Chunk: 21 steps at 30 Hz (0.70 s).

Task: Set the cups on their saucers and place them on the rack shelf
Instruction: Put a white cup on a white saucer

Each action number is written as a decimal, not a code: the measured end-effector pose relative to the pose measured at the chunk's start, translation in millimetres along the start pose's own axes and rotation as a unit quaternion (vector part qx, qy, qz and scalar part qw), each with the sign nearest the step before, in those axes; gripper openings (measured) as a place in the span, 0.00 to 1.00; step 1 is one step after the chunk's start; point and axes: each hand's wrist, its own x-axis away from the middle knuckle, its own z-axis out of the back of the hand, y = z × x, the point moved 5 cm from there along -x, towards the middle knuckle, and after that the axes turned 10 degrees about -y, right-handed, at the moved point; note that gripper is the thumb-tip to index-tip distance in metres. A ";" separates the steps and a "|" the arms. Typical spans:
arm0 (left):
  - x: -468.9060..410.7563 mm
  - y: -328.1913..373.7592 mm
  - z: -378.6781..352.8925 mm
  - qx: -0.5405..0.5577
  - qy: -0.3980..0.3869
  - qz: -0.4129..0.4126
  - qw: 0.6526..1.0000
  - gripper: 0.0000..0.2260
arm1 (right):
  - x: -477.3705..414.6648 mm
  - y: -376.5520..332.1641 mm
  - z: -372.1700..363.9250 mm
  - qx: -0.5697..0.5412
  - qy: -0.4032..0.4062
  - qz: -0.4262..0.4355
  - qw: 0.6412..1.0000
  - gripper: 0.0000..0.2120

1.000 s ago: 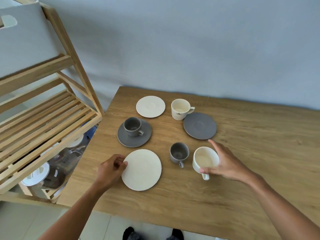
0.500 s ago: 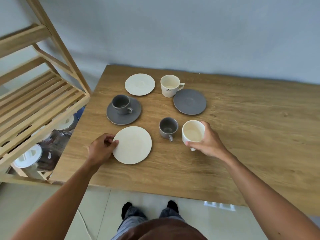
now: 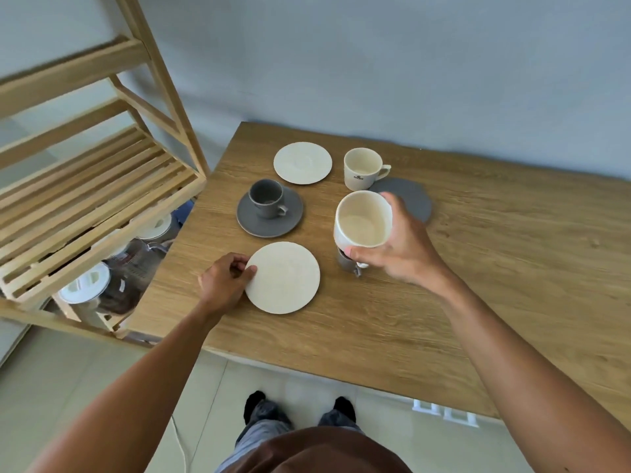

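Note:
My right hand grips a cream cup, lifted off the table and hanging over a small grey cup that it mostly hides. My left hand pinches the left rim of the near cream saucer. A grey cup stands on a grey saucer. Farther back lie a bare cream saucer, a cream cup with a logo and a bare grey saucer, partly behind my hand. The wooden slatted rack shelf stands to the left.
The wooden table reaches far to the right and meets a grey wall at the back. Lidded glass jars sit on the rack's lower level. My feet show on the tiled floor below the table's near edge.
My right hand has raised the cream cup from the table and carried it left, over the small grey cup. My left hand keeps hold of the near cream saucer's rim.

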 end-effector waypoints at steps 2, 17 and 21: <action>-1.1 -1.7 0.0 0.003 0.003 -0.006 1.000 0.05 | -9.1 -15.3 -28.7 -0.010 -0.031 0.019 0.999 0.43; -4.2 -6.9 1.8 0.009 0.006 -0.029 1.000 0.06 | -34.5 2.3 -143.9 0.053 -0.150 -0.018 0.987 0.46; -4.1 -6.4 2.6 0.005 0.005 -0.029 1.000 0.07 | -37.9 1.0 -146.8 0.050 -0.156 -0.014 0.986 0.46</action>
